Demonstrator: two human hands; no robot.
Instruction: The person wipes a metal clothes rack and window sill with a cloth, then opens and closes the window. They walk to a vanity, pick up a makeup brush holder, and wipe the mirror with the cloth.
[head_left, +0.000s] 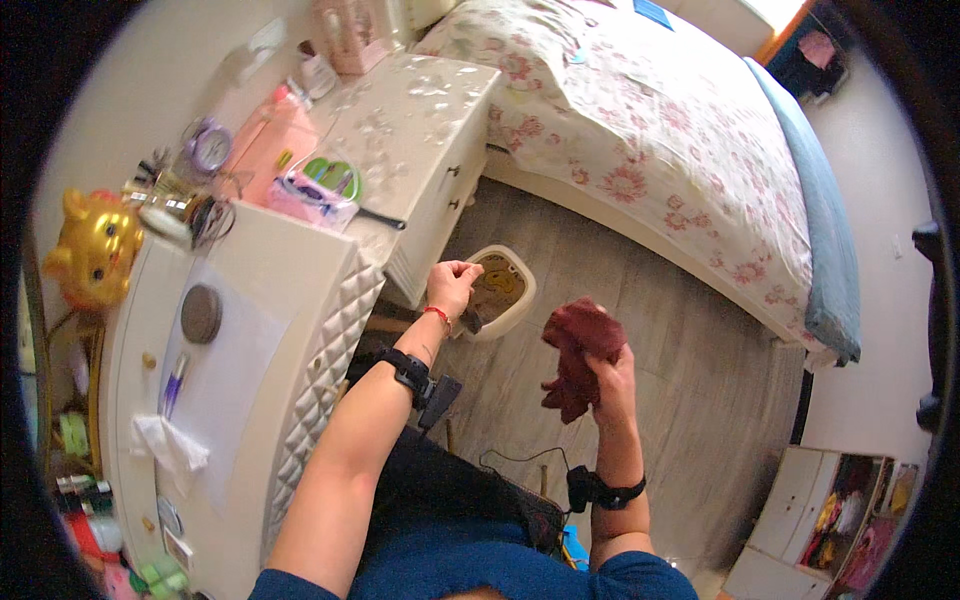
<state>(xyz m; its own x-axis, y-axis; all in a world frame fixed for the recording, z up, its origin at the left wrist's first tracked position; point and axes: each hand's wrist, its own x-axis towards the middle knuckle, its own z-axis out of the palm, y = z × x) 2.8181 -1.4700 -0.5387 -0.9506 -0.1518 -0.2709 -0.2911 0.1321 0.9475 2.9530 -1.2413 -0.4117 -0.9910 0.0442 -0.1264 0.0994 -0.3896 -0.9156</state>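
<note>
My left hand (450, 287) is held out over the rim of a cream-coloured waste bin (525, 289) on the floor. Thumb and fingertips are pinched together, and no object shows between them. Inside the bin lies a brown-and-yellow liner or litter (499, 281), too blurred to name. A crumpled dark red cloth (583, 352) hangs from my right hand (615, 379), which grips its right side above the wood-look floor. Black straps with small devices sit on both forearms.
Left of me stands a white dressing table (247, 420) bearing a round brown case (202, 313), a purple-handled brush (174, 386) and a white tissue (171, 450). A drawer cabinet (420, 97) adjoins the bed (637, 127). A black cable (525, 456) loops near my lap.
</note>
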